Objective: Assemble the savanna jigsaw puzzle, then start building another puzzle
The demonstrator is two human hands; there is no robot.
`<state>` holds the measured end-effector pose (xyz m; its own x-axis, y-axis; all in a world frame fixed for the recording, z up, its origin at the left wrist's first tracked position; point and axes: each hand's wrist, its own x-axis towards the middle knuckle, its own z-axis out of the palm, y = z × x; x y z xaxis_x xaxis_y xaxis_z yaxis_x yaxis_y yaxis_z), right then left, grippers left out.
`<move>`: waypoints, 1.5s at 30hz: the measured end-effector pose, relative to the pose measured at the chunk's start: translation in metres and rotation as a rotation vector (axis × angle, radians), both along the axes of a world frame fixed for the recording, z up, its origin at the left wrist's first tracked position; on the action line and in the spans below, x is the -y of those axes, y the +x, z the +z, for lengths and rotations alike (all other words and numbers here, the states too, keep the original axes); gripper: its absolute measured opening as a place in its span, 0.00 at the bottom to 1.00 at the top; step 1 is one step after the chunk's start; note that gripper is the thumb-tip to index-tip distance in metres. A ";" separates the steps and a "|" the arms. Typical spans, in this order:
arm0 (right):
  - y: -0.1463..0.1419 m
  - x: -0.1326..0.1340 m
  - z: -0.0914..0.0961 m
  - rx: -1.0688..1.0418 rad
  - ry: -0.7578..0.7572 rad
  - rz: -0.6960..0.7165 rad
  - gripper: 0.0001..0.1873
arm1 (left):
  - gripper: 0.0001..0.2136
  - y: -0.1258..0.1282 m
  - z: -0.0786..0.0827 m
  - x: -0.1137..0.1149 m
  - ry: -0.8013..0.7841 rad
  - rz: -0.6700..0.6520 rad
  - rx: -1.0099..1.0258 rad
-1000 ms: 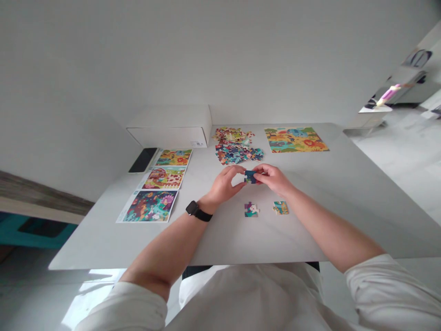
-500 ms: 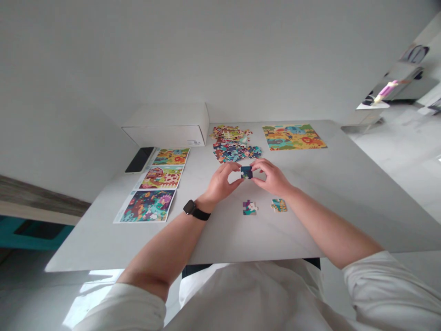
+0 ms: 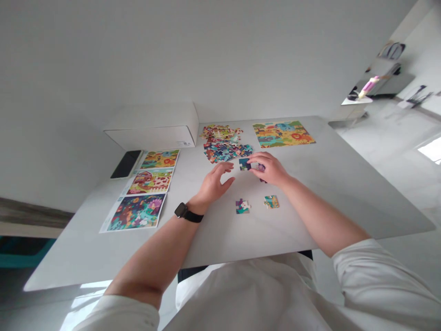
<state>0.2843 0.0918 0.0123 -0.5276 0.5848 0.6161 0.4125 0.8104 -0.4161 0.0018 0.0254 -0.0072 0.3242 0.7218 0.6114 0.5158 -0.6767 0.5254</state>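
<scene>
Now | right hand (image 3: 269,169) fingertips on blue jigsaw piece (image 3: 244,164), grip unclear | left hand (image 3: 214,183) open

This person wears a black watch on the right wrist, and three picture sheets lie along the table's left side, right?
No: the black watch is on the left wrist, as the head view shows. The three picture sheets do lie along the table's left side.

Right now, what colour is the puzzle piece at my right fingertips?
Mostly dark blue with teal; the puzzle piece shows best in the head view.
</scene>
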 end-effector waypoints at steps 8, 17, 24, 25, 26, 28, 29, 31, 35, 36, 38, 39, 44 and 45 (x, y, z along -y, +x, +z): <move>0.044 -0.034 -0.005 -0.066 -0.132 -0.172 0.10 | 0.11 -0.003 -0.002 -0.004 -0.019 -0.015 -0.071; 0.056 -0.055 -0.027 0.059 -0.208 -0.178 0.10 | 0.09 0.012 0.017 -0.029 -0.089 0.005 -0.182; 0.053 -0.062 -0.036 0.083 -0.203 -0.165 0.10 | 0.09 0.053 0.013 -0.064 -0.070 0.006 -0.256; 0.053 -0.063 -0.037 0.086 -0.200 -0.163 0.10 | 0.09 0.058 0.010 -0.068 -0.064 0.005 -0.271; 0.052 -0.064 -0.037 0.090 -0.199 -0.160 0.10 | 0.10 0.063 0.006 -0.072 -0.059 -0.001 -0.289; 0.051 -0.065 -0.038 0.097 -0.202 -0.160 0.10 | 0.12 0.070 -0.001 -0.078 -0.059 -0.008 -0.321; 0.051 -0.065 -0.039 0.102 -0.205 -0.162 0.11 | 0.13 0.072 -0.004 -0.079 -0.064 -0.005 -0.333; 0.050 -0.066 -0.040 0.111 -0.208 -0.169 0.11 | 0.16 0.075 -0.009 -0.078 -0.073 0.006 -0.342; 0.049 -0.067 -0.043 0.123 -0.215 -0.191 0.11 | 0.19 0.079 -0.016 -0.074 -0.072 0.021 -0.360; 0.049 -0.067 -0.043 0.124 -0.217 -0.195 0.11 | 0.20 0.081 -0.017 -0.073 -0.077 0.028 -0.369; 0.049 -0.067 -0.044 0.126 -0.218 -0.198 0.11 | 0.22 0.084 -0.020 -0.073 -0.095 0.043 -0.388; 0.049 -0.068 -0.045 0.126 -0.217 -0.200 0.12 | 0.23 0.086 -0.021 -0.072 -0.105 0.047 -0.396; 0.049 -0.069 -0.047 0.145 -0.210 -0.217 0.13 | 0.25 0.090 -0.022 -0.072 -0.131 0.037 -0.442; 0.049 -0.069 -0.047 0.151 -0.208 -0.220 0.13 | 0.24 0.090 -0.022 -0.071 -0.136 0.036 -0.449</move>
<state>0.3331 0.1603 -0.0350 -0.4511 0.7996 0.3965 0.6372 0.5996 -0.4842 0.0922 0.0968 -0.0297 0.5084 0.8012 0.3156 0.7339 -0.5949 0.3279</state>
